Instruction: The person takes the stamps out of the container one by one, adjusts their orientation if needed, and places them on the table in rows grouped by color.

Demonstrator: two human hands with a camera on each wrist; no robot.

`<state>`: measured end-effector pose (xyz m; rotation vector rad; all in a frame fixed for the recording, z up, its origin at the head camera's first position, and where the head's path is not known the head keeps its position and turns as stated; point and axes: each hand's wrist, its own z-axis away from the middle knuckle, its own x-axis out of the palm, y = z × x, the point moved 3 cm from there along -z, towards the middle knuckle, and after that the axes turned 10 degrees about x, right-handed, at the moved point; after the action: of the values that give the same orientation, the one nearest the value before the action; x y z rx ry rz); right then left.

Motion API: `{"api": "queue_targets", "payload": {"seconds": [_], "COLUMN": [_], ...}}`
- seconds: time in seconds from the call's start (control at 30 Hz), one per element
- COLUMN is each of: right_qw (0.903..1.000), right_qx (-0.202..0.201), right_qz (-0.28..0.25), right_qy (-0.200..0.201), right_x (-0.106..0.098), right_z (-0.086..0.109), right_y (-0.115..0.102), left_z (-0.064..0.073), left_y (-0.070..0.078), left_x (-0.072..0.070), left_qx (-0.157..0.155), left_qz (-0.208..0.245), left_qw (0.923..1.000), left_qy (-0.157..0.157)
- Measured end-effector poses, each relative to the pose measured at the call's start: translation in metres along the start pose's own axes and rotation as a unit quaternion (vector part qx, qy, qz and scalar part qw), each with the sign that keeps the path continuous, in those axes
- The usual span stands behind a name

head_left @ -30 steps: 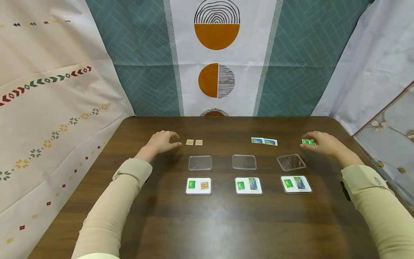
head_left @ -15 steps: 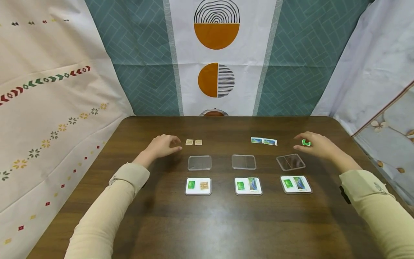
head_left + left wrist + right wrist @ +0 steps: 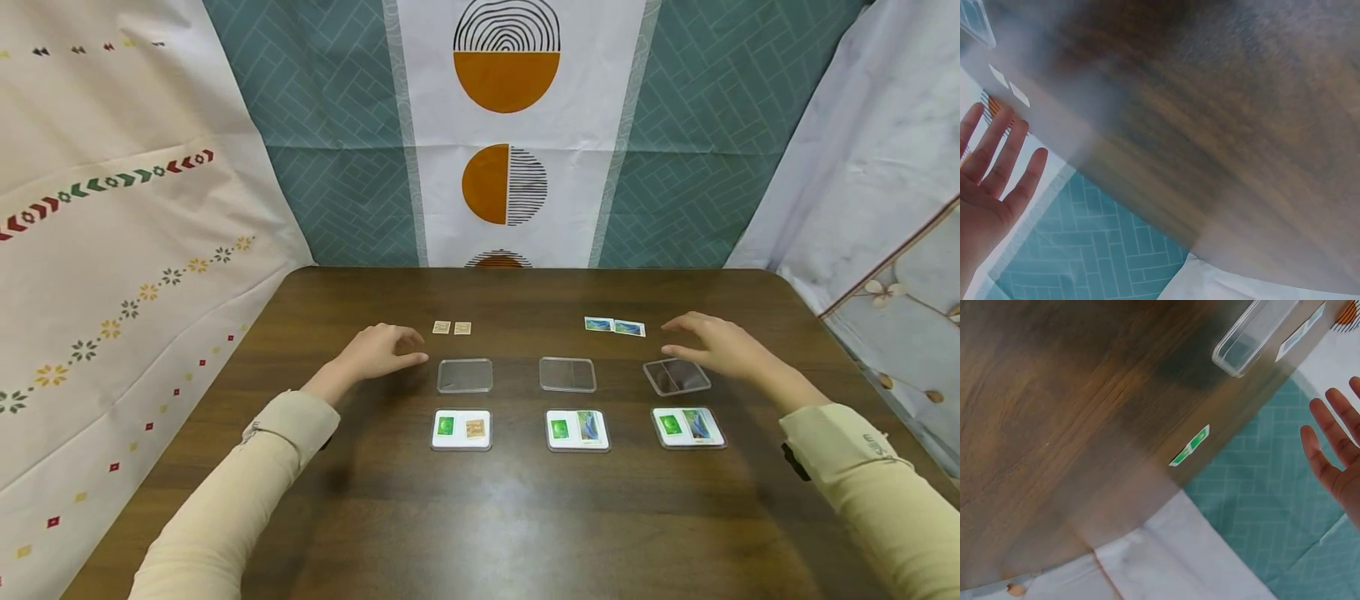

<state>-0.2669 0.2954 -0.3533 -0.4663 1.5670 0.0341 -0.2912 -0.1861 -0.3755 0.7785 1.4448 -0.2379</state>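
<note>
In the head view my left hand (image 3: 375,352) hovers left of two small tan stamps (image 3: 452,328), fingers relaxed and holding nothing. My right hand (image 3: 716,343) is over the table just right of two blue landscape stamps (image 3: 615,326), also holding nothing. It hides two green stamps from the head camera; the right wrist view shows the green stamps (image 3: 1190,445) lying on the wood. Three clear plastic lids lie in a row: a left lid (image 3: 465,376), a middle lid (image 3: 567,375) and a tilted right lid (image 3: 671,377), its corner near my right thumb.
Nearer me lie three white-lined cases. The left case (image 3: 461,421) has a green and a tan stamp; the middle case (image 3: 570,442) and right case (image 3: 682,442) each have a green and a blue one. Curtains stand behind the brown table (image 3: 487,517).
My right hand has moved left, off the green stamps toward the blue ones. The left hand has sunk slightly toward me. Stamps, lids and cases stay in place.
</note>
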Motion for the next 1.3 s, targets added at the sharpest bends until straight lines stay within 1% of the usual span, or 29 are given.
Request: {"api": "queue_targets", "payload": {"seconds": [0.07,0.23,0.37,0.53,0.63,0.77,0.93,1.03,1.13,1.3], "right_qw": [1.0000,0.9993,0.9982,0.9978,0.9976,0.9963,0.9925,0.9909,0.9899,0.9860], "right_qx": [-0.008,-0.033,-0.051,-0.062,-0.066,-0.081,-0.116,-0.129,-0.136,-0.156], "right_qz": [0.001,0.012,0.023,0.021,0.018,0.021,0.024,0.020,0.015,0.027], "right_qy": [0.001,0.010,0.018,0.012,0.010,0.018,0.029,0.034,0.038,0.052], "right_x": [0.001,0.006,0.010,0.016,0.019,0.024,0.029,0.030,0.030,0.028], "right_z": [0.000,0.000,0.001,0.003,0.006,0.010,0.014,0.016,0.019,0.027], "right_y": [-0.005,-0.015,-0.021,-0.029,-0.035,-0.046,-0.059,-0.068,-0.075,-0.086], "left_z": [0.003,0.010,0.014,0.019,0.022,0.029,0.040,0.047,0.052,0.056], "left_y": [0.001,0.005,0.007,0.009,0.012,0.016,0.024,0.028,0.032,0.042], "left_x": [0.002,0.005,0.006,0.010,0.015,0.019,0.022,0.024,0.027,0.035], "left_qx": [0.001,0.014,0.015,0.013,0.023,0.038,0.036,0.031,0.034,0.045], "left_qz": [0.005,0.005,0.006,0.009,0.005,-0.006,-0.027,-0.035,-0.033,-0.030], "left_qw": [1.0000,0.9999,0.9999,0.9999,0.9997,0.9992,0.9990,0.9989,0.9989,0.9984], "left_qy": [0.001,0.001,-0.001,-0.005,-0.009,-0.008,-0.002,0.003,0.010,0.015]}}
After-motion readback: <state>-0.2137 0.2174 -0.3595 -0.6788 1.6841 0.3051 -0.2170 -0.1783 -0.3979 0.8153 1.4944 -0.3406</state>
